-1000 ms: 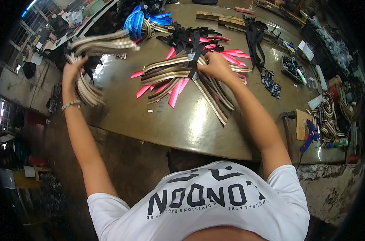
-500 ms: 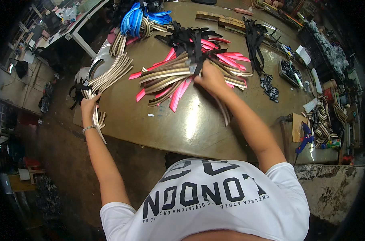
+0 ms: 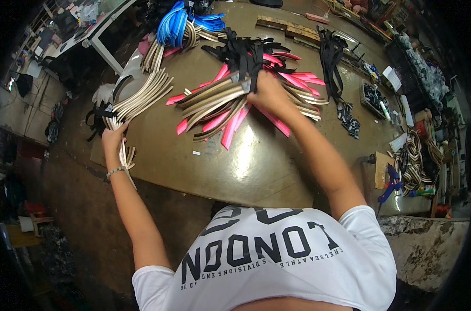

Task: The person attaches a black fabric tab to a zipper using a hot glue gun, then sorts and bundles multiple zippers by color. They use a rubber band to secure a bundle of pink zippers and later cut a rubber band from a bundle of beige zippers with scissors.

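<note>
At the table's left edge my left hand (image 3: 113,139) is closed round a bundle of cream webbing straps (image 3: 144,97). The straps fan out over the tabletop, with black webbing (image 3: 97,118) beside the hand. My right hand (image 3: 271,93) grips brown-and-cream webbing straps (image 3: 215,98) at the middle of a mixed pile. Its fingertips are partly hidden, so how many straps it holds cannot be told. Pink straps (image 3: 229,133) stick out under and around the brown ones. Black straps (image 3: 240,54) lie heaped just beyond that hand.
Blue straps (image 3: 172,26) are piled at the far left of the table (image 3: 209,173). Black straps (image 3: 330,57), small black buckles (image 3: 348,120) and a tray of parts (image 3: 374,95) lie to the right. A blue glue gun (image 3: 392,184) is near the right edge, by coiled straps (image 3: 414,160).
The brown strap trailing below my right hand no longer hangs there, and a pink strap now shows in that area. My right hand has shifted slightly; my left keeps its hold.
</note>
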Demonstrator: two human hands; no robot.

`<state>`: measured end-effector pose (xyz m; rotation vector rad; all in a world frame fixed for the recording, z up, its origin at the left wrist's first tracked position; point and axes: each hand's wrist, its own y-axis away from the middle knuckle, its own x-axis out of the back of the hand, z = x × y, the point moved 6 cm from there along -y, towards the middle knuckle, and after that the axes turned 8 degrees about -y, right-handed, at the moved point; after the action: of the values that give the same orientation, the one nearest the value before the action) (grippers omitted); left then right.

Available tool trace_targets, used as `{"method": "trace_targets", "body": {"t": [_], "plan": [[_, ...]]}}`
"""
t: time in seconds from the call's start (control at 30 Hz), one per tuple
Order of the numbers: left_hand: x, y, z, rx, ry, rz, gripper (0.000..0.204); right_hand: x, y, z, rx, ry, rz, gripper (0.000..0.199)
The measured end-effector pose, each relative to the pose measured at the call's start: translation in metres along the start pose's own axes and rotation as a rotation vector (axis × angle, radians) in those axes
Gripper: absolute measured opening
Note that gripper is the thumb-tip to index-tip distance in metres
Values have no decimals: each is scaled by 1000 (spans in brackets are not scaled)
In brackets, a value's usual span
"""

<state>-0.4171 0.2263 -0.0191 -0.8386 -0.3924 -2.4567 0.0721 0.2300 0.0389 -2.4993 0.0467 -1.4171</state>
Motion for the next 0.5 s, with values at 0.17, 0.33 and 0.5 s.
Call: {"method": "trace_targets", "body": {"t": [0.17,0.33,0.5], "plan": [[-2,-6,-3,-47,8,-28,58,82,-41,-3,161,-62,66,43],[0,-2,0,-24,24,-3,59,45,-14,19,-42,-3,-273,51],[0,4,2,-18,30,-5,65,-6,27,26,52,62,-139,46]]}}
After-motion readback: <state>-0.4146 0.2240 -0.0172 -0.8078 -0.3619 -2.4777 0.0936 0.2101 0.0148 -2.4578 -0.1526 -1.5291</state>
